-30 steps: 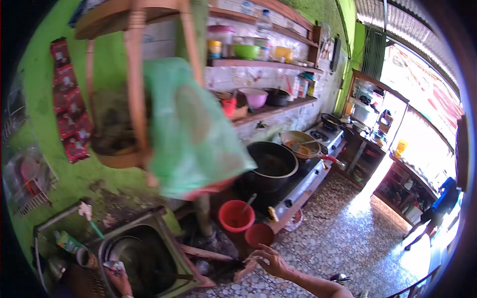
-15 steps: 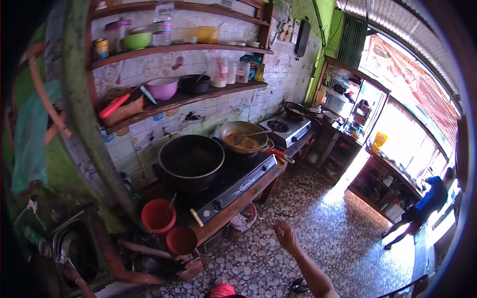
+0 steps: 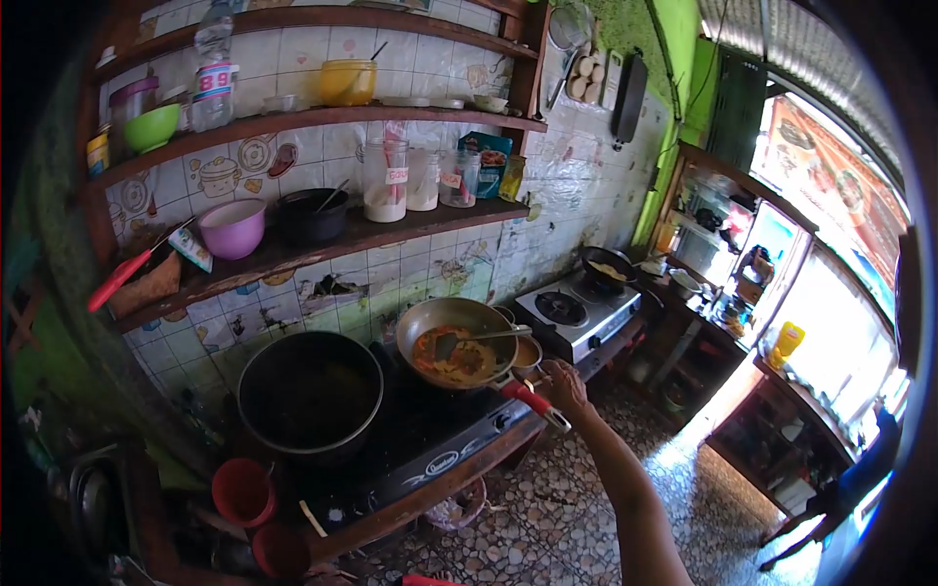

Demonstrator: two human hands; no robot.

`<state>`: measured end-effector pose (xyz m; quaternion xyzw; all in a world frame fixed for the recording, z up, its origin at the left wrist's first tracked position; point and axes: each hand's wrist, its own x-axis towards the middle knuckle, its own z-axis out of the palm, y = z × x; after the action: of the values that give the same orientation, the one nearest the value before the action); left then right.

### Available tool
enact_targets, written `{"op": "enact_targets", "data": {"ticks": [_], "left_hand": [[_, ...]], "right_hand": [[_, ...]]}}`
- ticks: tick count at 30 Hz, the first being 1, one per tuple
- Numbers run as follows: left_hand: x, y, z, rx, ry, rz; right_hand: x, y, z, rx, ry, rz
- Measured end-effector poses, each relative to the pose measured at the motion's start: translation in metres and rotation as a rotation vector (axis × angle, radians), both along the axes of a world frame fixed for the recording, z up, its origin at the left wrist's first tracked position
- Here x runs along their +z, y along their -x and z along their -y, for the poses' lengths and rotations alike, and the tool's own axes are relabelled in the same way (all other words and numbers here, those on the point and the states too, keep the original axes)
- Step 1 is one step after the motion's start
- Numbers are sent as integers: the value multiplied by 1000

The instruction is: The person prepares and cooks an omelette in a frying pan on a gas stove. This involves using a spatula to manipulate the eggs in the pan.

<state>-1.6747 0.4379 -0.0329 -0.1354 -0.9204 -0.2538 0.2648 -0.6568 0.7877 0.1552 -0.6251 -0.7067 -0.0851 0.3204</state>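
Observation:
My right hand is stretched out over the stove's front edge, just beside the red handle of a wok. Its fingers look loosely bent and apart, and nothing shows in them. Reddish-orange food in sauce lies in the wok, with a spatula resting in it, its handle pointing right. A small pot sits close behind my fingers. To the left, on the same black stove, stands a large dark pot. My left hand is out of the picture.
Two red containers stand at the lower left. Shelves along the tiled wall hold jars, bowls and a bottle. Further right, a second stove carries a frying pan. A person stands at the far right.
My right hand has moved from over the floor up to the wok handle. The view has shifted closer to the stove. The left hand seen by the sink has dropped out of sight.

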Motion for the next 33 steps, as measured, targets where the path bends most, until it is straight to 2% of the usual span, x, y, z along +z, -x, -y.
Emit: {"op": "enact_targets", "data": {"ticks": [2, 4, 5, 9, 11, 12, 14, 18, 20, 22, 24, 25, 28, 32, 33], "left_hand": [[19, -20, 8, -11, 3, 8], [38, -57, 15, -10, -8, 23], [41, -77, 20, -3, -22, 34], [41, -180, 52, 47, -77, 88], [26, -238, 71, 74, -104, 122], [18, -275, 74, 89, -121, 145], [-1, -341, 75, 109, -157, 187], [-27, -452, 38, 100, -220, 260], [-43, -514, 36, 112, -235, 299], [-31, -575, 19, 122, -251, 321], [-5, -633, -4, 124, -261, 338], [2, -657, -21, 54, -471, 347], [3, -695, -41, -4, -518, 475], [-3, -722, -72, -14, -597, 439], [-3, -728, -78, 66, -555, 429]], "right_hand": [[-6, -21, -25, -42, 93, -10], [-1, -38, -56, -130, 125, 131], [-26, -65, -91, -178, 146, 246], [-26, -98, -151, -130, 50, 438], [-28, -122, -185, 59, 229, 514], [-23, -126, -198, 93, 219, 528], [-8, -122, -210, 237, 757, 321], [-26, -119, -215, 650, 213, 458], [-17, -102, -205, 711, 206, 450], [-7, -93, -198, 773, 196, 423], [1, -89, -196, 746, 184, 650], [13, -89, -195, 758, 203, 686], [38, -100, -202, 851, 220, 646], [73, -127, -209, 980, 329, 645], [78, -133, -210, 964, 358, 638]]}}
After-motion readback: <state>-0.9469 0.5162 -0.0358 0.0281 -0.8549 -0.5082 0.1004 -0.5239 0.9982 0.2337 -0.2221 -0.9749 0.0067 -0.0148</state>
